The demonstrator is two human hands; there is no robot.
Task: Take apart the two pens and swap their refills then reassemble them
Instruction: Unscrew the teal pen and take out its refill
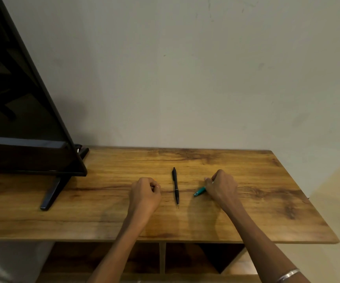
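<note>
A black pen (175, 185) lies on the wooden tabletop (108, 211), pointing toward me, whole, with its tip out. To its right my right hand (221, 185) grips a teal pen (199, 191); only the pen's front end sticks out to the left of my fingers, low over the wood. My left hand (145, 194) rests on the table left of the black pen with its fingers curled in; whether it holds anything small is hidden.
A black flat screen (22, 111) on angled feet (52, 193) stands at the left of the tabletop. A plain wall (185, 78) rises behind. The table's right edge (307, 197) and front edge are close, with open shelves (163, 260) below.
</note>
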